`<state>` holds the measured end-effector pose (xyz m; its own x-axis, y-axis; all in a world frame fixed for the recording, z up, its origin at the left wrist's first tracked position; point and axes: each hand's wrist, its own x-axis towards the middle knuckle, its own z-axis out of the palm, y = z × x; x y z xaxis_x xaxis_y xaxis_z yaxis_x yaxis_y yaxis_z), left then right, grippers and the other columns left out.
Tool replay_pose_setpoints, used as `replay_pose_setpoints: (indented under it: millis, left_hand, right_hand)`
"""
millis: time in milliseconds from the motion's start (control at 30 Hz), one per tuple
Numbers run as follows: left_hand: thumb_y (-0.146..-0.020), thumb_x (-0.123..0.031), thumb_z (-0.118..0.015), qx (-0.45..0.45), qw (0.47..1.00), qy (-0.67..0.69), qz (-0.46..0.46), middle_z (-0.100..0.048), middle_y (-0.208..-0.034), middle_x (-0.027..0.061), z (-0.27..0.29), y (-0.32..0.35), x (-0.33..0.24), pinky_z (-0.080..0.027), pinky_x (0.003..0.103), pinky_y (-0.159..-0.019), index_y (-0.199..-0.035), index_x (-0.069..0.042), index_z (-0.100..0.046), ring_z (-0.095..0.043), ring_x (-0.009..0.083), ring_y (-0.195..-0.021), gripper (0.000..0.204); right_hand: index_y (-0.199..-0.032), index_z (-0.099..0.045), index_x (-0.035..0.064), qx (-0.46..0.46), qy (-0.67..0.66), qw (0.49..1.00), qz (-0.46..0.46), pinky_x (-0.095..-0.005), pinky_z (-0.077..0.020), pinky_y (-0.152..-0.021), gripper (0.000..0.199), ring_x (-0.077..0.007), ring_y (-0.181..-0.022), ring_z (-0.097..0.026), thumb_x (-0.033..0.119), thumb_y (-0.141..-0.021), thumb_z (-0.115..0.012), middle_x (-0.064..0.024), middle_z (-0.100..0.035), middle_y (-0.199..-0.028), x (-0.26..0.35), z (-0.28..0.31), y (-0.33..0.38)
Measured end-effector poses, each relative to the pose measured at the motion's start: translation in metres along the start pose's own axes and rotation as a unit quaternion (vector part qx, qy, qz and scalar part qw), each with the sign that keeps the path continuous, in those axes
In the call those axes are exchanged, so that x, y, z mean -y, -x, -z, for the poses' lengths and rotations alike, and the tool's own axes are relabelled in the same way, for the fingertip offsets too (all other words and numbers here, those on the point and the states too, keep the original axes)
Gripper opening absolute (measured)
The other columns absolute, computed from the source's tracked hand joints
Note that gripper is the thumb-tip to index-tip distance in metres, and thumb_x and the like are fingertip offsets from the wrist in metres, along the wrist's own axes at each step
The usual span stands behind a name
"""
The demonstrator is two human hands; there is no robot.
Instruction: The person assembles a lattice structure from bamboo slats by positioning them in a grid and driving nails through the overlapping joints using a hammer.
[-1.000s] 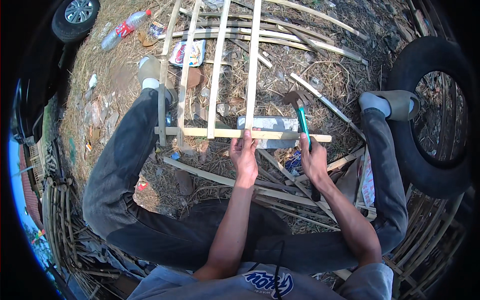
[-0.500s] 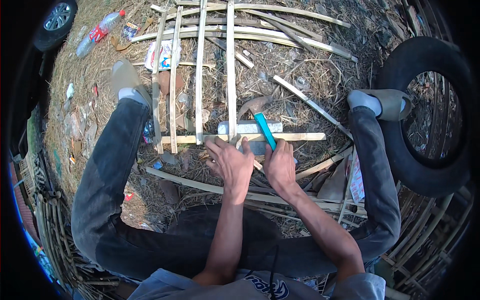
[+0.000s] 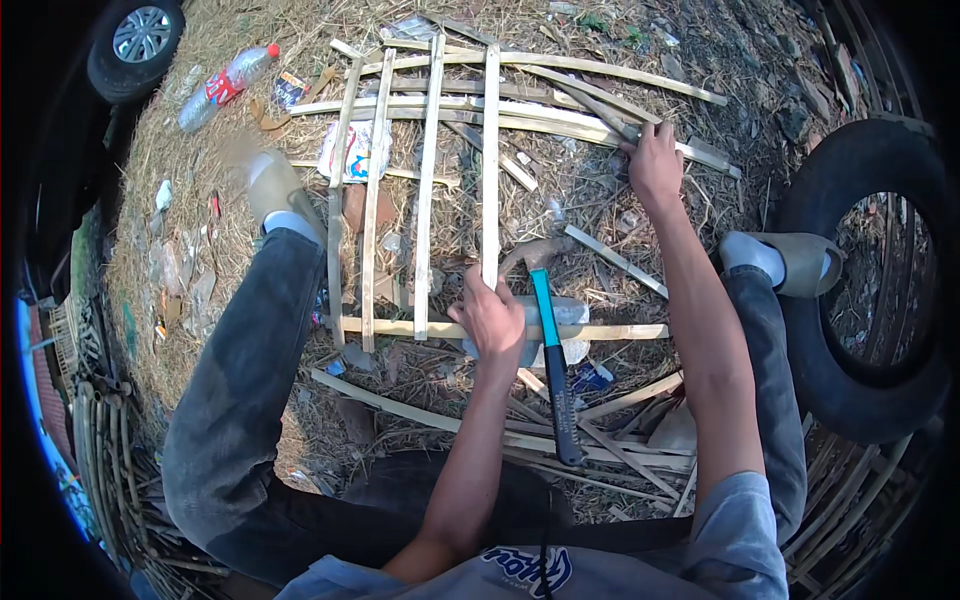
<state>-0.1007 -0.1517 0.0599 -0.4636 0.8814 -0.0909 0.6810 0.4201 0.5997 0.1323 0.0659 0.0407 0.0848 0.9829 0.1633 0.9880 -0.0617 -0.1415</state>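
Observation:
My left hand (image 3: 492, 322) is closed around the lower end of an upright bamboo slat (image 3: 491, 150), where it meets a crosswise slat (image 3: 625, 331). A claw hammer (image 3: 556, 375) with a teal neck and black grip lies across that crosswise slat, just right of this hand. Under the joint sits a pale block (image 3: 570, 312), partly covered. Farther off at the upper right, my right hand (image 3: 656, 172) has its fingers bent round a slat (image 3: 607, 113) among the loose bamboo strips. Its fingertips are partly hidden. Three more upright slats (image 3: 428, 190) stand in a row to the left.
A tyre (image 3: 800, 370) lies beside my right foot. Loose bamboo strips (image 3: 400, 402) are strewn between my legs, and another slat (image 3: 610, 258) lies right of the hammer head. A plastic bottle (image 3: 232, 84) and a white wrapper (image 3: 352, 152) rest on dry grass at upper left.
My right hand has left the hammer and reached up and right to the loose slats, exposing the hammer's black grip. My left hand stays at the joint. The whole view has shifted.

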Motion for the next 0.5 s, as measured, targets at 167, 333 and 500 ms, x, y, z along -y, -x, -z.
replay_pose_setpoints:
  millis: [167, 333, 500]
  left_hand:
    - [-0.096, -0.006, -0.062, 0.004, 0.998, 0.06, 0.011, -0.065, -0.11, 0.0206, 0.004, -0.002, 0.019, -0.033, 0.053, -0.093, -0.125, -0.002, -0.051, -0.063, 0.039, -0.101, 0.031]
    - [-0.096, -0.002, -0.059, -0.021, 0.999, 0.015, -0.021, -0.06, -0.12, 0.026, 0.004, 0.008, 0.0, -0.032, 0.052, -0.097, -0.135, 0.004, -0.047, -0.06, 0.0411, -0.11, 0.041]
    - [-0.095, 0.004, -0.055, 0.003, 0.992, 0.128, -0.016, -0.06, -0.123, 0.0313, 0.003, 0.008, 0.007, -0.041, 0.055, -0.097, -0.139, 0.008, -0.045, -0.059, 0.049, -0.112, 0.045]
  right_hand:
    - [-0.109, -0.064, 0.0017, 0.046, -0.025, 0.999, 0.013, -0.0487, -0.0488, -0.093, 0.022, -0.0362, -0.107, -0.066, 0.021, -0.102, -0.055, -0.0196, -0.072, -0.107, 0.003, -0.001, 0.014]
    - [-0.095, -0.067, -0.0012, 0.011, -0.112, 0.993, -0.018, -0.0553, -0.05, -0.081, 0.027, -0.0484, -0.09, -0.065, 0.022, -0.103, -0.056, -0.0265, -0.068, -0.097, -0.002, 0.016, 0.047]
    - [-0.1, -0.072, -0.0006, -0.019, -0.153, 0.987, -0.039, -0.0554, -0.0481, -0.077, 0.028, -0.0491, -0.089, -0.064, 0.023, -0.103, -0.058, -0.0275, -0.068, -0.091, 0.016, 0.069, 0.076]
